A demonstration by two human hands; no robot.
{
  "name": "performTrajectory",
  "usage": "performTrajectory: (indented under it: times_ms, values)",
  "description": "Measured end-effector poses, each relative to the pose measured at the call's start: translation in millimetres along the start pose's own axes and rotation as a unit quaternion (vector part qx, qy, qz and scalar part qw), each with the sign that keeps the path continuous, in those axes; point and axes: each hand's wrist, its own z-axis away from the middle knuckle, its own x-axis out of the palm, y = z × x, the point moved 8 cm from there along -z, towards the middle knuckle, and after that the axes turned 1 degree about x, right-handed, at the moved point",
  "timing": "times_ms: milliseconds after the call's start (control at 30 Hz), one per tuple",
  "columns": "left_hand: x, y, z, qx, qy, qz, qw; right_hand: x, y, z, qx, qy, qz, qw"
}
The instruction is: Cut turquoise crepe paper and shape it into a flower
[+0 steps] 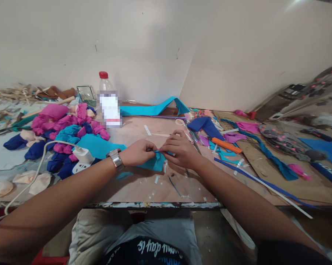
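two hands, left (pixel 140 151) and right (pixel 179 150), pinching turquoise fabric strip (pixel 152 163) between fingertips, above table (pixel 138 191).

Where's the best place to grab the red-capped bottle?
Probably its red cap, pinched from above: the bottle stands upright with its top exposed, while the bright blurred panel in front hides its lower body and would likely block a front grip.

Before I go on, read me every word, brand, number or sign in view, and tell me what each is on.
"day": upside down on the dark shirt; the words around it are too distorted to quote surely.
Smaller lettering, same shirt: too blurred to read.
Bright panel by the red-capped bottle: pixelated, unreadable.
No other text is readable.
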Motion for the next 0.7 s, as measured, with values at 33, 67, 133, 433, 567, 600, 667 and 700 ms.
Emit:
performTrajectory:
  times_ms: [33,67,133,433,567,600,667,700]
  values:
    - [0.0,0.4,0.1,0.002,-0.001,-0.002,1.0,0.1,0.0,0.0,0.001,-0.001,0.001,1.0]
    - [0.2,0.8,0.3,0.003,-0.003,0.0,1.0,0.1,-0.1,0.0,0.002,-0.002,0.0,1.0]
    - [0.6,1.2,0.3,0.002,-0.008,0.01,1.0,-0.3,-0.4,-0.1,0.0,-0.003,-0.004,1.0]
    - [-1.1,0.0,-1.8,0.015,0.002,0.019,1.0,-0.7,2.0,-0.1,0.012,-0.006,0.0,1.0]
    - [-2.3,1.2,-0.8,0.014,0.016,-0.005,1.0,-0.2,3.8,1.0,0.023,-0.002,-0.002,1.0]
    - [-2.5,1.8,-0.5,0.016,0.019,-0.012,1.0,0.1,3.6,1.1,0.021,-0.003,-0.001,1.0]
    - [-2.5,2.8,-0.2,0.018,0.022,-0.022,0.999,0.2,2.5,0.9,0.013,-0.002,0.002,1.0]
    - [-2.4,3.0,-0.1,0.02,0.022,-0.022,0.999,-0.1,2.0,0.8,0.009,0.0,0.004,1.0]
